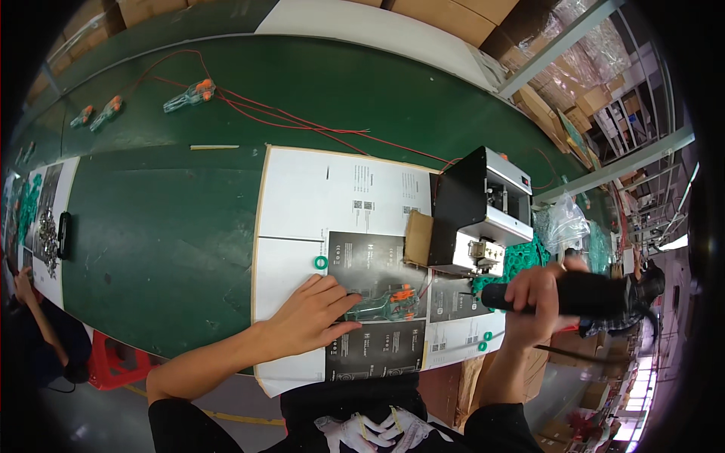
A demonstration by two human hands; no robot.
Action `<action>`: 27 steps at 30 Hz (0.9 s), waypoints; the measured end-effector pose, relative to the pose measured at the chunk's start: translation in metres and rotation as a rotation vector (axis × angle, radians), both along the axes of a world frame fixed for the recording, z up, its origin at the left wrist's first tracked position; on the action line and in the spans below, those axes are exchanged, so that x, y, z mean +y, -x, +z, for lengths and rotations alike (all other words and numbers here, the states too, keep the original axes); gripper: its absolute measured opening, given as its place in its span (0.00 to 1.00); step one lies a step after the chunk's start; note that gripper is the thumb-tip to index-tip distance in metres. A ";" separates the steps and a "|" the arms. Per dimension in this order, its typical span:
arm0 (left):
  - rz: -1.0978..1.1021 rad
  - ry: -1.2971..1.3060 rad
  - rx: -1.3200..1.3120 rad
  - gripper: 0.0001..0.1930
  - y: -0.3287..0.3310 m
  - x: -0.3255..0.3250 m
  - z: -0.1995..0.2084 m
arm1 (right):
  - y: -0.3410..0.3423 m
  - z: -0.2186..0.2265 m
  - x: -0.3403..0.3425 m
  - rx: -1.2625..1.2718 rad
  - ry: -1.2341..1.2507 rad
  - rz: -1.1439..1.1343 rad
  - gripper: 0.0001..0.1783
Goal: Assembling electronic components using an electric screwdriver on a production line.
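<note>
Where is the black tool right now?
The black tool is right of centre in the head view, held in the right hand, seen just below the green parts.

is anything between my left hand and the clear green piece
Nothing visible: the left hand holds the clear green piece at its left end, and the black machine stands beyond it, not between.

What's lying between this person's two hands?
The head view shows a clear greenish plastic piece with orange parts between the left hand and right hand, lying over printed sheets; the right hand's black tool juts in too.
</note>
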State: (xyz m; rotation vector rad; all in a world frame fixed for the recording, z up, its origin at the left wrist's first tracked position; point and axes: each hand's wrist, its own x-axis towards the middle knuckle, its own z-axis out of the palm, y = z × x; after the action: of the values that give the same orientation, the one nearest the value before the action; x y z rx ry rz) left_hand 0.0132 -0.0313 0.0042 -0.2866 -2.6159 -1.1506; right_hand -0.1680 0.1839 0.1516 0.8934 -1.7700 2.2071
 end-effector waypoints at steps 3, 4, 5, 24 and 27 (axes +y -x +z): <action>-0.008 -0.007 0.004 0.22 0.000 0.000 -0.001 | -0.013 0.009 -0.002 0.125 0.098 0.184 0.20; -0.007 -0.006 -0.006 0.22 -0.001 0.000 -0.001 | -0.010 0.010 -0.004 0.130 0.093 0.183 0.20; -0.006 -0.005 -0.014 0.22 -0.002 -0.001 0.000 | -0.005 0.010 -0.007 0.117 0.072 0.092 0.19; -0.025 -0.010 -0.026 0.20 -0.006 -0.002 -0.003 | -0.053 -0.018 -0.022 0.042 -0.041 0.413 0.23; -0.018 -0.008 -0.026 0.20 -0.006 -0.003 -0.004 | -0.063 -0.027 -0.035 0.053 -0.063 0.481 0.24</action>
State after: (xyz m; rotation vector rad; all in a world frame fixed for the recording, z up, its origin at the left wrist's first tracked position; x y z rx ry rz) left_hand 0.0196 -0.0347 0.0000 -0.2953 -2.6363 -1.1777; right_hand -0.1055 0.1491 0.1247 1.5113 -1.7490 2.3729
